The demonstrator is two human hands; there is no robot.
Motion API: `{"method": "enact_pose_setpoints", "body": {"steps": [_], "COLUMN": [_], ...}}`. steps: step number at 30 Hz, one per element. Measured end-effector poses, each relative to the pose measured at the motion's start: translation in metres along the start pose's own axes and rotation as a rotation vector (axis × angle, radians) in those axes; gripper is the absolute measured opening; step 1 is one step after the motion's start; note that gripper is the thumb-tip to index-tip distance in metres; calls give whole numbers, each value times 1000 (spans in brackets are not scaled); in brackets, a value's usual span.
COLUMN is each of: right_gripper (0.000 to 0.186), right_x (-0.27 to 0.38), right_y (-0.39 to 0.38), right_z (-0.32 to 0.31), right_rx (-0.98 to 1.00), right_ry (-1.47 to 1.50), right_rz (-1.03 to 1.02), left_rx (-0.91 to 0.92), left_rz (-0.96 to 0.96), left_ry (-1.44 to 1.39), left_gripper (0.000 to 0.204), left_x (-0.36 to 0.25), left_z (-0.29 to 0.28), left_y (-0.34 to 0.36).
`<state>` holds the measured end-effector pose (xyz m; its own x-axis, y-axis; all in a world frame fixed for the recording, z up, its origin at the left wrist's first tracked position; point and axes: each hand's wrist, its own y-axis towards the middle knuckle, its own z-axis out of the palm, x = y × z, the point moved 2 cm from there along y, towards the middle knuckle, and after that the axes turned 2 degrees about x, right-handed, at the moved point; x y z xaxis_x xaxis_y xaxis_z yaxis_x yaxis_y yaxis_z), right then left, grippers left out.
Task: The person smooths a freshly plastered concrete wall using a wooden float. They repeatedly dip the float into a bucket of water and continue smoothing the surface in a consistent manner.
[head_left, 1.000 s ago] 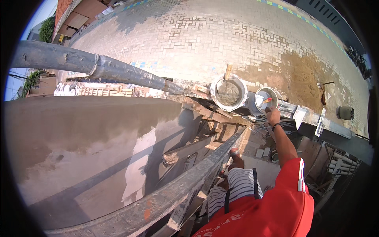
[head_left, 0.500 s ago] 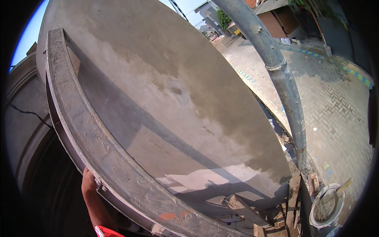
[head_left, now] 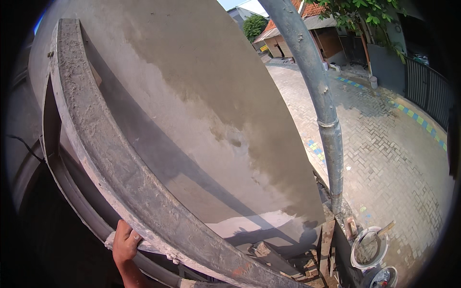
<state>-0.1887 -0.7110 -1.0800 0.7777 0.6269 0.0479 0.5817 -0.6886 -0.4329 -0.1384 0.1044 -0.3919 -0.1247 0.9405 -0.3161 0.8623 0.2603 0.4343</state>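
Note:
A long, mortar-smeared metal rail (head_left: pixel 122 144) crosses from upper left to the bottom, its straight line bent by the lens. A second, thinner rail (head_left: pixel 77 199) runs below it, so the two look like parts of a ladder-like frame. My left hand (head_left: pixel 126 241) is closed around a short crosspiece between them, fingers curled over and partly hidden. Beyond the frame stands a grey plastered wall (head_left: pixel 211 115), with darker damp-looking areas toward its right edge and a paler patch (head_left: pixel 249 223) low down. My right hand is out of view.
A thick grey pipe (head_left: pixel 319 96) rises right of the wall. At lower right are rough boards (head_left: pixel 326 247), a bucket of grey mortar (head_left: pixel 367 247) with a wooden handle in it, and another bucket (head_left: pixel 384 278). Beyond lies a paved street (head_left: pixel 384 158) with a dark fence (head_left: pixel 427 89).
The view has turned, showing more of the street and the second bucket. My left hand is seen lower and more fully, on the crosspiece; the second rail shows more clearly.

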Motion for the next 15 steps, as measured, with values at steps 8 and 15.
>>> {"method": "enact_pose_setpoints", "body": {"steps": [8,15], "right_gripper": [30,30], "right_x": [-48,-24], "right_y": [-104,-72], "right_z": [-30,4], "right_rx": [59,-100], "right_ry": [99,367], "right_rz": [77,119], "left_rx": [-414,-210], "left_rz": [54,179], "left_ry": [53,326], "left_gripper": [40,40], "left_x": [52,47], "left_z": [-27,39], "left_y": [-42,-14]}}
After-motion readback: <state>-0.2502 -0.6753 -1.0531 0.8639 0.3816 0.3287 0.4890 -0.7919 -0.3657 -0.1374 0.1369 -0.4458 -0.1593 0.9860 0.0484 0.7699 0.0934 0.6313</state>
